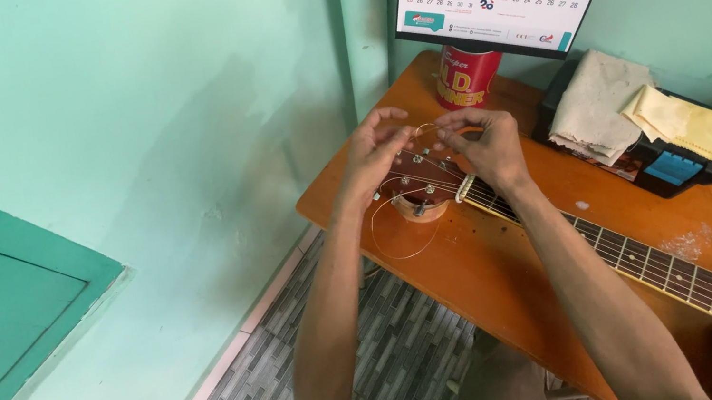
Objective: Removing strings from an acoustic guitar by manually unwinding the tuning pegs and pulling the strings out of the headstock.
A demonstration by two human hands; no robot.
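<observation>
From the head view, the guitar's headstock [423, 181] lies on the orange table [484, 275], neck running off right, so both hands can meet over its tuners. The left hand [371, 155] and right hand [487, 144] each pinch a thin string [403, 250], whose slack loops below the headstock.

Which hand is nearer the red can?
Right. The right hand sits just below the red can; the left hand is farther off, to its lower left.

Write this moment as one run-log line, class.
left hand: pinching guitar string | right hand: pinching same string | guitar headstock: on wooden table
</observation>
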